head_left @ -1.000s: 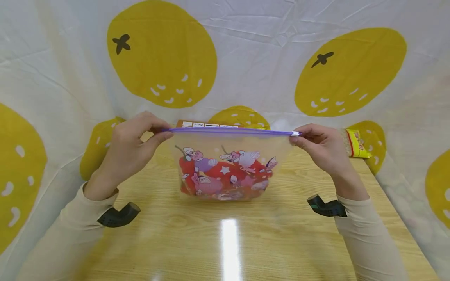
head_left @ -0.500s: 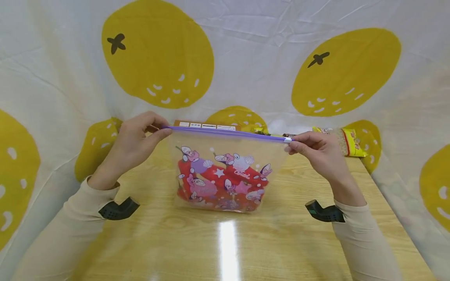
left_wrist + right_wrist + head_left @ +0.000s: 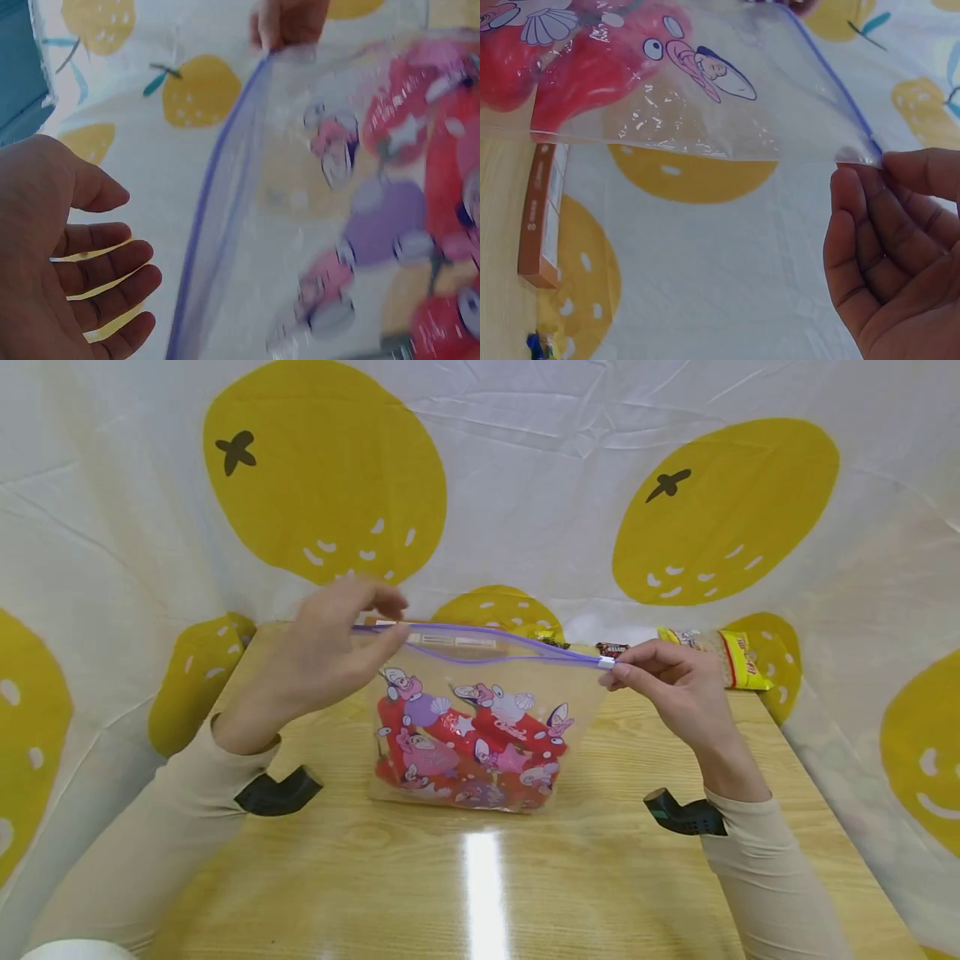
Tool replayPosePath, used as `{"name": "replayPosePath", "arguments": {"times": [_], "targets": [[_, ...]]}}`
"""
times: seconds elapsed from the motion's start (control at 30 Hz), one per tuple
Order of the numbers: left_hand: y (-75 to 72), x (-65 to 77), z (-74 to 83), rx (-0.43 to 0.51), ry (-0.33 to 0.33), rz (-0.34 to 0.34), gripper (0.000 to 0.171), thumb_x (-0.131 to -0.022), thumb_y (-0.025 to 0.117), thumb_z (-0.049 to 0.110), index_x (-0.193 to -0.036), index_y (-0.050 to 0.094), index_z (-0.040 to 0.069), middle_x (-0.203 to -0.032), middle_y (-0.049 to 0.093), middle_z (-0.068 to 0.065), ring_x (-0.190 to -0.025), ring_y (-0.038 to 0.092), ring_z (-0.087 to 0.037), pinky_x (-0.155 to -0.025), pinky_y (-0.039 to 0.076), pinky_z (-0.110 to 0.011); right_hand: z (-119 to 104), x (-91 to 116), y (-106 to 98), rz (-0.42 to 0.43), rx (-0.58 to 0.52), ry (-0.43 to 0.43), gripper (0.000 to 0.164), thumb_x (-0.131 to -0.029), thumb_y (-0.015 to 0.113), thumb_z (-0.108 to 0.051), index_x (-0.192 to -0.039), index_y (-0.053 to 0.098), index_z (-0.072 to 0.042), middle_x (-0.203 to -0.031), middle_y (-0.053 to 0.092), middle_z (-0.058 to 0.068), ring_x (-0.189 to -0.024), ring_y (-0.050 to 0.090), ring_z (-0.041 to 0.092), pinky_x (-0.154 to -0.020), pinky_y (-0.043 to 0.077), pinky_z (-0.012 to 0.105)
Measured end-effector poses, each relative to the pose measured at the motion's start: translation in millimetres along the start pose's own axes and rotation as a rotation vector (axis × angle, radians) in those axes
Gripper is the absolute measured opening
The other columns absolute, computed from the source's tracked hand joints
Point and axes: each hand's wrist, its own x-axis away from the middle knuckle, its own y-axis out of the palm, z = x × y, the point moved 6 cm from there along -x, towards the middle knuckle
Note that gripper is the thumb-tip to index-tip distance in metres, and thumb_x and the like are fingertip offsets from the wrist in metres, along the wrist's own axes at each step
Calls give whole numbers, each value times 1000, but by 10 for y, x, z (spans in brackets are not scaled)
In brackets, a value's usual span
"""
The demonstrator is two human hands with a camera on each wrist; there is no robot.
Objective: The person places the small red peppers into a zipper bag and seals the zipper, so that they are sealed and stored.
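Note:
A see-through zip bag (image 3: pixel 472 743) with a purple zip, a white slider (image 3: pixel 607 662) and cartoon prints stands over the table. Smooth red things (image 3: pixel 585 75), some with thin stems, lie inside it. My right hand (image 3: pixel 675 693) pinches the bag's top right corner at the slider between thumb and fingers. The zip lips are parted along the left and middle of the mouth. At the left end of the mouth is my left hand (image 3: pixel 322 652), fingers spread apart and holding nothing. In the left wrist view that hand (image 3: pixel 82 262) is off the zip edge.
Behind the bag a brown box (image 3: pixel 540 217) lies by the cloth backdrop. Small wrapped sweets (image 3: pixel 551 637) and a dark wrapper (image 3: pixel 612 649) are at the back. A yellow-ended packet (image 3: pixel 742 660) lies behind my right hand on the wooden table (image 3: pixel 360 885).
My left hand has let go of the bag's left corner and moved right over it. The bag came lower and its mouth has parted. My right hand keeps its pinch.

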Motion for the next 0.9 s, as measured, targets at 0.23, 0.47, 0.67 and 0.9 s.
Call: {"name": "replayPosePath", "arguments": {"times": [0.23,0.47,0.67,0.9], "targets": [[712,-563,728,-116,141,-334,27,-88,60,28,-105,62,8,-96,60,-2,-85,54,-16,-76,43,-29,-63,-38,77,-14,-76,-84,7,-83,55,12,-87,60,14,-77,66,17,-70,64,22,-71,52,28],[1297,-736,862,-171,106,-591,28,-90,51,43,-94,61,17,-80,53,3,-68,49,-12,-54,39,-26,-103,-42,122,-17,-111,-180,8,-84,52,14,-88,59,16,-79,66,12,-73,64,19,-72,51,25],[1325,-723,885,-140,130,-516,20,-91,52,36,-93,62,20,-78,54,6,-63,50,-10,-52,39,-26,-100,-34,160,-2,-102,-217,9,-85,52,12,-87,60,15,-82,67,8,-76,64,16,-73,50,25],[1298,-752,881,-114,114,-505,19,-91,53,35,-88,63,20,-79,56,7,-66,50,-9,-55,40,-24,-131,-38,174,20,-4,-301,9,-83,54,12,-87,62,13,-85,68,6,-82,63,16,-76,49,25]]}}
